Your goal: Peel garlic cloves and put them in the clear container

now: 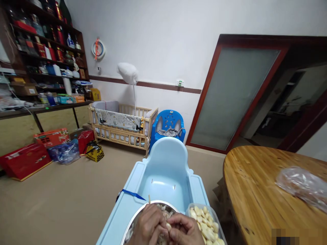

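Garlic clove (168, 226) pinched between both hands (166, 229), over metal bowl (133, 223)

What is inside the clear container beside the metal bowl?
The clear container holds peeled garlic cloves, pale yellow and piled. Its lower part runs off the frame, and the right hand covers its left edge, so the depth stays unseen.

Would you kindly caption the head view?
Both hands peel a garlic clove over a metal bowl, beside a tub of peeled cloves.
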Motion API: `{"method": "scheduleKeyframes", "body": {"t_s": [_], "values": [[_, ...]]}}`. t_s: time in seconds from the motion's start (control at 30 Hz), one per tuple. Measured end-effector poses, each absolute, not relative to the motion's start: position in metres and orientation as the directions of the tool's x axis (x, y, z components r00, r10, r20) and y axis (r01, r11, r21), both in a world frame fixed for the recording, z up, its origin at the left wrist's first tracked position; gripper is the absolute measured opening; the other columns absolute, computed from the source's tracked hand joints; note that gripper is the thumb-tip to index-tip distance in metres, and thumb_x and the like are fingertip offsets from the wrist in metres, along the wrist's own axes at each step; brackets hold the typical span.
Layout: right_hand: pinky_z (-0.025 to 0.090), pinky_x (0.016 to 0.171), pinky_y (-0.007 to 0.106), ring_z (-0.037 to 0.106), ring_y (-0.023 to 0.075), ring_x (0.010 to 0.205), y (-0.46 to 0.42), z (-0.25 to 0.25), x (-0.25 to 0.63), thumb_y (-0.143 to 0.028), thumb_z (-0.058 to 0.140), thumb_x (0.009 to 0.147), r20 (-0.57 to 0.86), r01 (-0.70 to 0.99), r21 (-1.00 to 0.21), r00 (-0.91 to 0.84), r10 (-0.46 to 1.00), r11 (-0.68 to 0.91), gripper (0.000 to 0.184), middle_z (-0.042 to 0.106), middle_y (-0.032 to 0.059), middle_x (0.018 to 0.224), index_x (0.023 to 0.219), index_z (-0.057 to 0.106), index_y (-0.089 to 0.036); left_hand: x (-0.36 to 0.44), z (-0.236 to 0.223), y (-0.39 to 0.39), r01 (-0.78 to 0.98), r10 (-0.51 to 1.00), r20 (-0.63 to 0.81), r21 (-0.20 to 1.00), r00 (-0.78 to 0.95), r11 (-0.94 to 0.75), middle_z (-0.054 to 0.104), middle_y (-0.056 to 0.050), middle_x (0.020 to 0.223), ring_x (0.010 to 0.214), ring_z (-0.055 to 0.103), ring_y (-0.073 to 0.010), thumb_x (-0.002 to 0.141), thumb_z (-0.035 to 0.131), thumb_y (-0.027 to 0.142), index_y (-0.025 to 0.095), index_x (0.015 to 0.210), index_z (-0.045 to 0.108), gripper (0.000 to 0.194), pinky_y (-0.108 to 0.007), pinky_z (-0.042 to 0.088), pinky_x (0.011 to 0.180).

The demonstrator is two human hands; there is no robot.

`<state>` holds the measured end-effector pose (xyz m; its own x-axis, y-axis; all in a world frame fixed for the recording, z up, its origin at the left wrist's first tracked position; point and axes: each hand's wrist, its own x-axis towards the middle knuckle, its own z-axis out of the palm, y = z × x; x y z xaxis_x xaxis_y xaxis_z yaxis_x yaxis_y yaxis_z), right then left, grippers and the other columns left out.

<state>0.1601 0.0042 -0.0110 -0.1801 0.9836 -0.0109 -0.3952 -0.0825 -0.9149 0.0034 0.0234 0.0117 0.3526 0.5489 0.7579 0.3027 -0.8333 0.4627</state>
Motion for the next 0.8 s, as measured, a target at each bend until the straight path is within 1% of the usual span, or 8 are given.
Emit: {"method": "scheduleKeyframes", "body": {"t_s": [0.13,0.23,0.3,0.37,0.43,0.57,0.67,0.8], "values": [[0.038,0.046,0.017,0.05,0.0058,0.042,0.004,-0.009,0.159,-0.033,0.082,0.059,-0.023,-0.434,-0.895,-0.177,0.984,-0.099,0.024,0.063,-0.0019,0.05,0.072,0.072,-0.017,0.005,0.014,0.024,0.3,0.543,0.758,0.457,0.361,-0.837,0.056,-0.001,0.059,0.056,0.053,-0.016,0.095,0.028,0.028,0.019,0.064,0.048,0.038,-0.027,0.038,0.057],[0.038,0.045,0.017,0.051,0.0064,0.042,0.004,-0.008,0.159,-0.034,0.083,0.056,-0.024,-0.437,-0.894,-0.178,0.984,-0.101,0.026,0.063,-0.002,0.051,0.072,0.071,-0.017,0.005,0.012,0.024,0.295,0.549,0.748,0.466,0.372,-0.834,0.058,-0.002,0.061,0.057,0.054,-0.0166,0.096,0.027,0.032,0.019,0.067,0.052,0.04,-0.028,0.038,0.058],[0.039,0.047,0.017,0.052,0.0072,0.045,0.004,-0.008,0.16,-0.033,0.085,0.051,-0.011,-0.438,-0.895,-0.167,0.986,-0.084,0.029,0.063,-0.0023,0.053,0.072,0.072,-0.018,0.005,0.01,0.024,0.29,0.561,0.741,0.482,0.368,-0.827,0.06,-0.003,0.062,0.058,0.055,-0.0171,0.096,0.028,0.033,0.019,0.071,0.054,0.039,-0.028,0.038,0.059],[0.04,0.049,0.017,0.052,0.0075,0.049,0.004,-0.007,0.16,-0.033,0.087,0.047,0.011,-0.436,-0.898,-0.15,0.989,-0.056,0.031,0.062,-0.0034,0.054,0.071,0.073,-0.019,0.005,0.01,0.023,0.292,0.579,0.738,0.501,0.347,-0.815,0.061,-0.003,0.062,0.059,0.055,-0.0169,0.095,0.03,0.03,0.019,0.071,0.054,0.036,-0.028,0.038,0.059],[0.041,0.052,0.017,0.053,0.0081,0.052,0.005,-0.007,0.16,-0.033,0.089,0.042,0.021,-0.436,-0.899,-0.142,0.99,-0.044,0.034,0.062,-0.0042,0.054,0.07,0.073,-0.02,0.005,0.01,0.023,0.29,0.578,0.745,0.502,0.334,-0.815,0.06,-0.002,0.062,0.059,0.055,-0.0161,0.093,0.034,0.024,0.019,0.068,0.052,0.031,-0.027,0.038,0.059],[0.044,0.06,0.021,0.058,0.0117,0.058,0.007,-0.009,0.159,-0.03,0.09,0.037,0.021,-0.44,-0.897,-0.144,0.989,-0.045,0.037,0.068,-0.0017,0.062,0.069,0.075,-0.022,0.005,0.007,0.024,0.282,0.566,0.75,0.493,0.341,-0.823,0.059,0.0,0.062,0.06,0.056,-0.0151,0.083,0.042,0.011,0.019,0.067,0.05,0.02,-0.025,0.039,0.058],[0.044,0.061,0.021,0.058,0.0123,0.061,0.008,-0.01,0.159,-0.031,0.09,0.035,0.064,-0.431,-0.902,-0.142,0.988,-0.003,0.036,0.069,-0.0012,0.064,0.067,0.075,-0.022,0.007,0.001,0.024,0.292,0.591,0.75,0.518,0.297,-0.804,0.057,0.0,0.061,0.059,0.054,-0.0151,0.081,0.041,0.012,0.019,0.065,0.049,0.02,-0.025,0.039,0.058],[0.044,0.061,0.022,0.056,0.0125,0.06,0.008,-0.009,0.16,-0.03,0.09,0.035,0.097,-0.425,-0.905,-0.148,0.984,0.025,0.032,0.066,-0.0015,0.06,0.062,0.075,-0.022,0.008,0.0,0.025,0.283,0.571,0.775,0.503,0.269,-0.816,0.056,0.0,0.059,0.057,0.053,-0.0145,0.086,0.039,0.017,0.02,0.066,0.048,0.022,-0.025,0.039,0.057]]}}
